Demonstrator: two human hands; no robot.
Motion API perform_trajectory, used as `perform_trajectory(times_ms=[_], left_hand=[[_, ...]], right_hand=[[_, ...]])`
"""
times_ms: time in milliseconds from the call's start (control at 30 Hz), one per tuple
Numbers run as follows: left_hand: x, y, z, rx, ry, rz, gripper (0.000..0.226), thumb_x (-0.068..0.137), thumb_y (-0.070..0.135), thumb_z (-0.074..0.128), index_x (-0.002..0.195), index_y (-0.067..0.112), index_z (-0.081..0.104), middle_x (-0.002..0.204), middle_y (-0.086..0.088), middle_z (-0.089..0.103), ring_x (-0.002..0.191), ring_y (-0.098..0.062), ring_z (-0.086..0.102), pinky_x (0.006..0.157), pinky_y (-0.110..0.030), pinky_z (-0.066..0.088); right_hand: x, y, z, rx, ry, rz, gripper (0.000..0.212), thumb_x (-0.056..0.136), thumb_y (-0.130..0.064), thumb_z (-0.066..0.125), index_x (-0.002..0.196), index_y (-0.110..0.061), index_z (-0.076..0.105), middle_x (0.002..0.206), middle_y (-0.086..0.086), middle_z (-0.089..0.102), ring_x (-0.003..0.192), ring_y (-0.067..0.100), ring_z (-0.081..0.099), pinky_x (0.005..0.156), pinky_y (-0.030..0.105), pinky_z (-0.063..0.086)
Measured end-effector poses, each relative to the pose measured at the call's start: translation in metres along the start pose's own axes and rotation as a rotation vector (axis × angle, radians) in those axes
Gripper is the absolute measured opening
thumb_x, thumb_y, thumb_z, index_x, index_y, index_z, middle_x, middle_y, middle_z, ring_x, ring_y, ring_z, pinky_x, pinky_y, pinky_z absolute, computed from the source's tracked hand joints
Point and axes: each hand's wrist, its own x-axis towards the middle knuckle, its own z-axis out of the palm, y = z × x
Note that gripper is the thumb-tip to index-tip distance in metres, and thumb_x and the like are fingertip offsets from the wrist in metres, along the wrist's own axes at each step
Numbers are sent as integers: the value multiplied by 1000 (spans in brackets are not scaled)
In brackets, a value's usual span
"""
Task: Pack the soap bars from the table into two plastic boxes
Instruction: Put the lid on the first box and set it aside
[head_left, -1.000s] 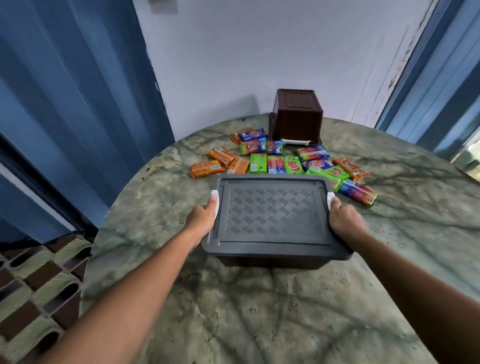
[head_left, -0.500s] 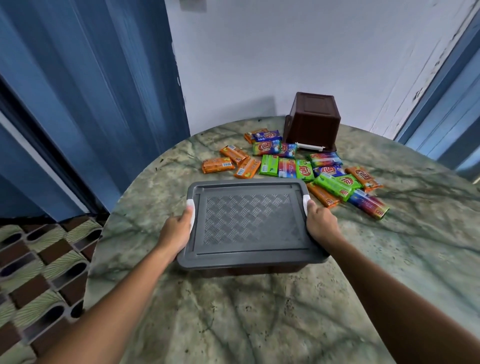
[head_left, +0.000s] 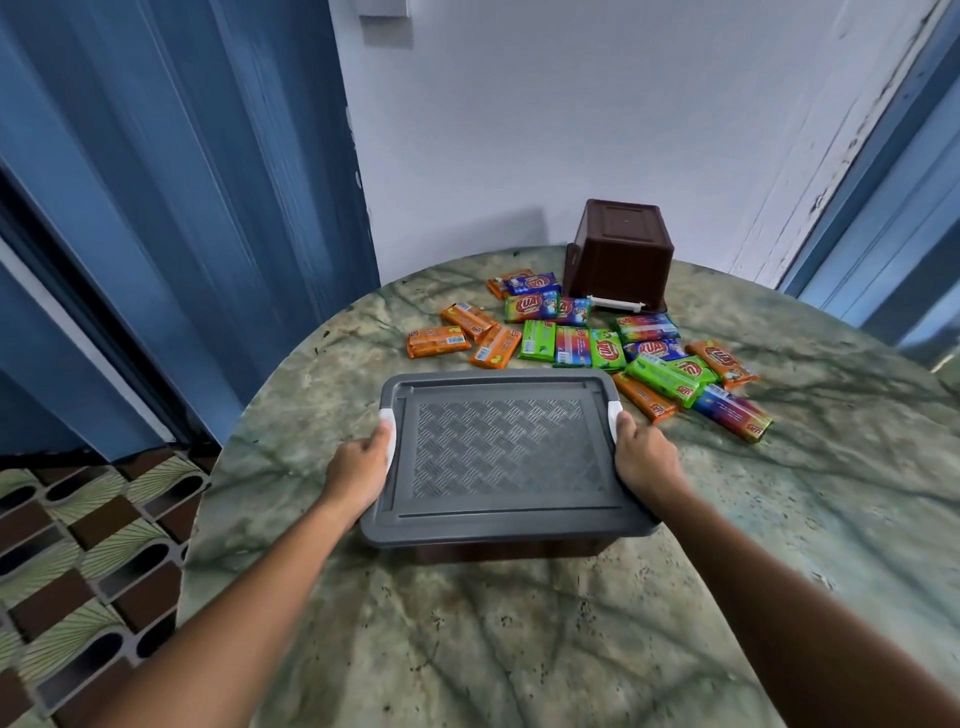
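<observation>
Both hands are on the near box now — a brown plastic box capped by a grey lid with a checker-plate pattern. The left hand grips the lid's left edge, thumb laid on the white latch; the right hand grips the right edge, thumb up against the other white latch. With the lid on, what's inside the box cannot be seen. It sits about mid-desk, a little toward the near edge of the round, green-veined marble desk.

Just beyond the lid, toward the far edge — the soap bars, all loose on the desk, none in a box. Orange wrappers on the left of the spread, green ones in the middle and to the right, blue and rainbow-striped ones mixed in. One orange bar lies just beside the lid's far right corner, and a rainbow bar is the outermost on the right.

Behind the pile, at the desk's far edge by the white wall, stands the second brown box — upside down, its base facing up, a white latch showing low on its front. Blue folding panels hang off to the left, patterned tiles cover the floor below.
</observation>
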Motion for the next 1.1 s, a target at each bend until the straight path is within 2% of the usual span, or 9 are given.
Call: perform_trajectory(times_ms=[100,200,300,367,400,500,667,867,1100], left_hand=[[2,-1,-1,26,5,6,70,95,61,31,51,9,46,66,-14,60,73,-31,58,71,-36,43],[0,3,-4,91,-9,23,70,96,59,31,48,10,43,56,-10,54,62,-29,53,60,-33,38],[0,12,-13,249,3,95,63,97,50,38,51,8,48,54,-9,54,59,-30,55,54,-31,38],[5,19,-19,394,46,181,37,94,35,52,73,7,62,75,-11,65,76,-32,62,64,-35,49],[2,30,-22,461,49,225,22,90,30,58,93,9,66,94,-12,67,90,-33,62,74,-38,52],[-19,70,-18,596,3,417,45,85,28,65,128,17,56,127,-6,57,117,-29,52,93,-42,46],[-63,125,5,627,-32,700,41,86,25,63,127,18,58,133,0,53,123,-21,46,102,-39,38],[-131,168,57,638,-80,760,40,80,19,69,120,16,63,126,-1,56,123,-24,47,103,-40,37],[-215,220,119,703,-107,689,49,76,35,68,121,17,63,126,-3,60,121,-24,50,102,-41,38]], right_hand=[[-3,-2,-1,-45,-2,-18,62,101,-45,24,116,5,58,120,28,58,107,39,56,88,39,41],[-8,-6,-5,-138,-27,-75,58,102,-42,20,114,0,58,116,26,60,102,38,57,88,40,45],[-19,-3,-21,-405,-63,-255,45,103,-36,23,109,-8,57,107,18,64,91,32,62,81,41,51],[-26,0,-34,-585,-51,-412,31,101,-27,33,124,-12,47,115,14,62,94,31,63,71,38,51],[-30,2,-46,-641,-43,-485,38,98,-24,39,135,-14,38,124,12,59,97,30,63,66,35,49],[-35,11,-78,-759,-48,-682,60,94,-25,49,148,-20,22,140,8,47,107,27,60,59,32,43],[-44,11,-123,-778,-55,-831,66,96,-35,47,152,-20,15,154,7,31,126,26,49,86,36,50],[-49,54,-194,-787,-40,-1026,64,94,-18,43,152,-25,16,150,5,35,115,28,55,64,30,36],[-34,110,-287,-833,-69,-1150,67,93,-25,47,152,-22,15,141,10,43,113,31,56,75,37,48]])
